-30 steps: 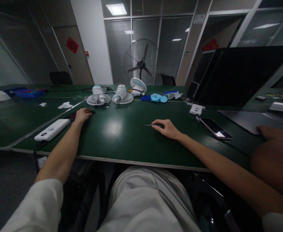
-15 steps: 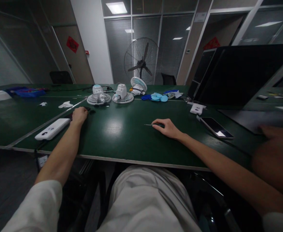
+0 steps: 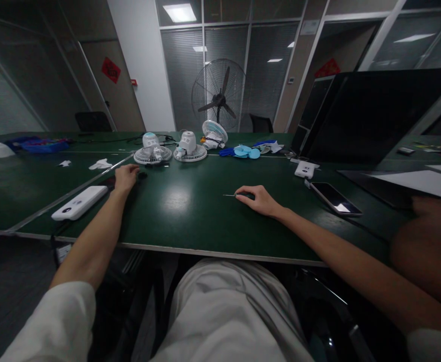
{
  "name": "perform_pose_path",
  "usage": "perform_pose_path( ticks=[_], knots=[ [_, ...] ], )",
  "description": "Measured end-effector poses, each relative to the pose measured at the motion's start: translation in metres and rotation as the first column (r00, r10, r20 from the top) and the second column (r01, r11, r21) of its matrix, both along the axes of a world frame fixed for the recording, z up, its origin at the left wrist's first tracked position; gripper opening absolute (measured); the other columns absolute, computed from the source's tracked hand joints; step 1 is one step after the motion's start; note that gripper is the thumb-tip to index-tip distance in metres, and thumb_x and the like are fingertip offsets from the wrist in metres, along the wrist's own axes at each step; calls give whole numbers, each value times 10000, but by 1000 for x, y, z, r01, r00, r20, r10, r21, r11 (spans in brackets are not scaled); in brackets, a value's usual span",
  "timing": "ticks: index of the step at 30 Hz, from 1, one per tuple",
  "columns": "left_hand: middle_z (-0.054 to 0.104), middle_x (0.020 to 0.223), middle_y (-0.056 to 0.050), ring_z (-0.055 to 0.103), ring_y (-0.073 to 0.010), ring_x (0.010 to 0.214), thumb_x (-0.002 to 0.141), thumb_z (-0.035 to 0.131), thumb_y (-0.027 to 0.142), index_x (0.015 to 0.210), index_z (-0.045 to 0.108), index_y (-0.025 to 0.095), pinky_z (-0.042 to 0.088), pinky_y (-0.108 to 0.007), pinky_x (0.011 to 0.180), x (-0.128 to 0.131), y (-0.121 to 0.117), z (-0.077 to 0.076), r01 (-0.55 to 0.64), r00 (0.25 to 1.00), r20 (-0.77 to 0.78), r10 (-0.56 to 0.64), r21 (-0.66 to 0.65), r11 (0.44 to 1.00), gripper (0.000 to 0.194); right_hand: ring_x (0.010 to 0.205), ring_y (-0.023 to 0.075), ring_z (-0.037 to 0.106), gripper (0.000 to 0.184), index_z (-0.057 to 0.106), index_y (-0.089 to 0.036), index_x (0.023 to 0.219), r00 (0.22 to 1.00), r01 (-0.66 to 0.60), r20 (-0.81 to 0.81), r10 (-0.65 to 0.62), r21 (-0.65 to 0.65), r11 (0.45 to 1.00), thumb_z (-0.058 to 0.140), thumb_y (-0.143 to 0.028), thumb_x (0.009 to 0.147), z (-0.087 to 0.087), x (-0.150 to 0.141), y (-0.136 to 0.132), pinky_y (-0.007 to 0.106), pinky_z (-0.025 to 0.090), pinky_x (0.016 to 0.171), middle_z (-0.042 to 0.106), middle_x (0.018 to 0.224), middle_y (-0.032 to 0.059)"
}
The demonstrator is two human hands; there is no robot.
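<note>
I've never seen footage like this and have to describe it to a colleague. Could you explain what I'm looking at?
There is no machine here: you see a person's two bare hands. Every picture comes from one camera worn on that person's head, looking forward and down.

The right hand holds a thin tool with a dark handle, its metal shaft pointing left. The left hand is at the table beside a small dark piece; whether it grips anything is too unclear to tell.

On the green table also lie three white fan units, light-blue blades, a phone and a long white box. The blurred arm at far right belongs to someone else.
</note>
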State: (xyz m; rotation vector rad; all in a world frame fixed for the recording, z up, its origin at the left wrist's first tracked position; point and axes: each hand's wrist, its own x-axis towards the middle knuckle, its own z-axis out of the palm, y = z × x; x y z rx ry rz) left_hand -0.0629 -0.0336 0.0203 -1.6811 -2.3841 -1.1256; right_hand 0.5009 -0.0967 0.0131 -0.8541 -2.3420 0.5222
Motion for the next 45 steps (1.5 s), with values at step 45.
perform_pose_path(
  ticks=[45],
  knots=[
    [809,958,-89,730,-255,914,868,758,326,1113,831,129,539,-333,960,-4,2,-11,-48,995,80,54,-73,996,323,947,247,729,291,768,-241,1158,1000,11,27,-11,5,1000,613,-453,1032,0,1,0,374,531,842,792,1115,48]
  ],
)
